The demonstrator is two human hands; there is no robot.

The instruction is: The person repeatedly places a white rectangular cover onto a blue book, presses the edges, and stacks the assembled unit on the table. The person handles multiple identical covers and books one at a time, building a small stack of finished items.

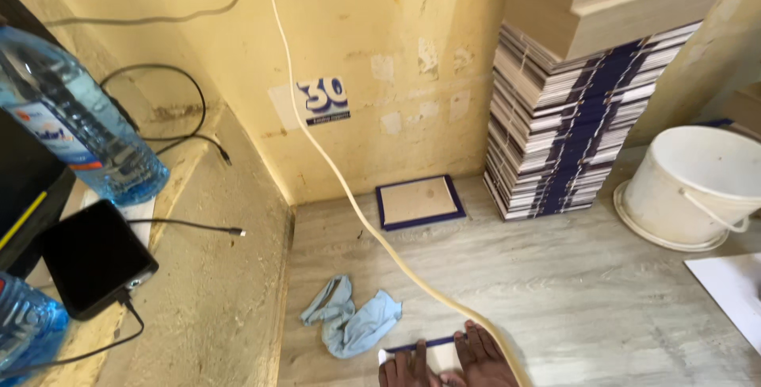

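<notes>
At frame bottom | both hands' fingers [476, 338] flat, spread on white card [432, 353] with dark-blue edge | blue cloth [349, 319] beside

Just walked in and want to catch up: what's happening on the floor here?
A person's left hand and right hand press down on a flat white piece with a dark blue edge on the floor. A crumpled blue cloth lies just to its left. A tall stack of blue-edged boards stands against the wall, beside a white bucket.
</notes>
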